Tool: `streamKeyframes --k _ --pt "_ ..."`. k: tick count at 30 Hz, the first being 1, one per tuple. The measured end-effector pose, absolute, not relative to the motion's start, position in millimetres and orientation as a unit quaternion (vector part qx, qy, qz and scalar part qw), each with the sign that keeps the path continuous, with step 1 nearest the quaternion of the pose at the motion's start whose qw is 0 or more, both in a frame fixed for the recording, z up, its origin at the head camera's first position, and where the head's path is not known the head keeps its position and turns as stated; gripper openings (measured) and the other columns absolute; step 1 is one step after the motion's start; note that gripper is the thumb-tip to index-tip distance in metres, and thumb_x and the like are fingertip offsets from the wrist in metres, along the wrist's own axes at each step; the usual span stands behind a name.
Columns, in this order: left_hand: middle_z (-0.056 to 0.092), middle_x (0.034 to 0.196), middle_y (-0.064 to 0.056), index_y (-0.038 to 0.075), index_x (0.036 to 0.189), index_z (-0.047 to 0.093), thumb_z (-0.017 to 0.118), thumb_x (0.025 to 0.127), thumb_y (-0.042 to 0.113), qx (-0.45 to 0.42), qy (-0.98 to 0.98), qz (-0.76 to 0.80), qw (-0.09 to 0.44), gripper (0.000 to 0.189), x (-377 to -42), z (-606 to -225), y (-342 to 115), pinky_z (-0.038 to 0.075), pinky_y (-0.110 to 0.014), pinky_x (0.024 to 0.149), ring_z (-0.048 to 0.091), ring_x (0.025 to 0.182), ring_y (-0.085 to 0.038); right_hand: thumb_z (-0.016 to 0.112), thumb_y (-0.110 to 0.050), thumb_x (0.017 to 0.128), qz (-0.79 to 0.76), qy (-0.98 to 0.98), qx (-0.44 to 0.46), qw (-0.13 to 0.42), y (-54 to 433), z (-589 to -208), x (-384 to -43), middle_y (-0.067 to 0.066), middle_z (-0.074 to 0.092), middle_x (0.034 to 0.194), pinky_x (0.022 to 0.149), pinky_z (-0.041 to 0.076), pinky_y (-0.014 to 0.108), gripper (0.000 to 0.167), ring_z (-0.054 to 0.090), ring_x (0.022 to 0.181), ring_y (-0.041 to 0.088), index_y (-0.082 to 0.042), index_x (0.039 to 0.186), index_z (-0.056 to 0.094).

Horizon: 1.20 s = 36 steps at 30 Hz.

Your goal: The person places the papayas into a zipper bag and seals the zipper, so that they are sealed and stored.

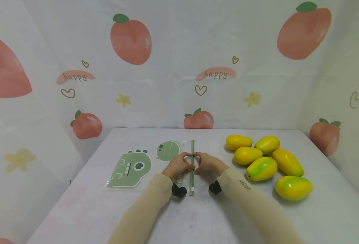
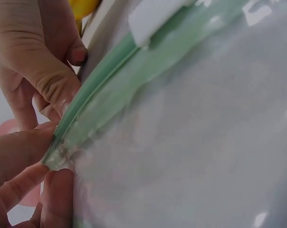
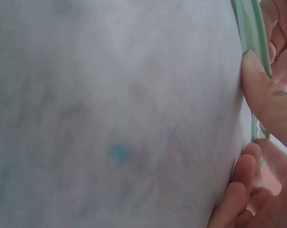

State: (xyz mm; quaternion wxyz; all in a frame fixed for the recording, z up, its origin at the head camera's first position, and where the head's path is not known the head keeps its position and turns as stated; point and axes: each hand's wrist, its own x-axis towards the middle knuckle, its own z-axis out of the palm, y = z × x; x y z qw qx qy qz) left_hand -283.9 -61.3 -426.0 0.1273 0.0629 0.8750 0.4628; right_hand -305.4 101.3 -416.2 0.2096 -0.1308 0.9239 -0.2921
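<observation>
A clear zip bag point(image 1: 115, 184) with green dinosaur print lies flat on the table, its green zip edge point(image 1: 192, 181) toward the right. From the left, my left hand point(image 1: 179, 165) pinches that edge between thumb and fingers. Facing it, my right hand point(image 1: 208, 162) pinches the same edge. A white slider point(image 2: 155, 19) sits on the green zip in the left wrist view. The right wrist view has my right thumb point(image 3: 267, 97) on the strip, other fingers curled below. What the bag holds, if anything, cannot be made out.
Several yellow mangoes point(image 1: 247, 156), some tinged green, lie in a group to the right of the hands. The white table point(image 1: 84, 210) runs back to a white curtain point(image 1: 167, 98) printed with peaches. Dark wrist pieces point(image 1: 178, 190) sit beneath both sleeves.
</observation>
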Motion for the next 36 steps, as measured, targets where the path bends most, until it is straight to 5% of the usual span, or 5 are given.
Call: streamKeyframes --k 25,36 --pt "0.059 0.078 -0.003 0.008 0.133 0.057 0.074 0.079 0.009 0.065 0.876 0.462 0.126 0.056 -291.4 -425.3 -63.9 0.048 -0.020 0.060 0.057 0.063 -0.010 0.084 -0.017 0.075 -0.298 0.927 -0.119 0.194 97.3 -407.0 -300.6 0.006 0.053 0.086 0.073 0.040 0.029 0.086 0.049 0.079 0.018 -0.007 0.147 0.038" --pt "0.052 0.079 -0.002 0.013 0.137 0.053 0.061 0.077 -0.005 0.062 0.848 0.511 0.123 0.064 -288.5 -434.1 -64.0 0.052 -0.021 0.061 0.053 0.064 -0.010 0.085 -0.014 0.074 -0.319 0.921 -0.116 0.189 99.7 -410.5 -293.4 0.006 0.052 0.084 0.069 0.038 0.027 0.088 0.047 0.076 0.017 -0.008 0.148 0.038"
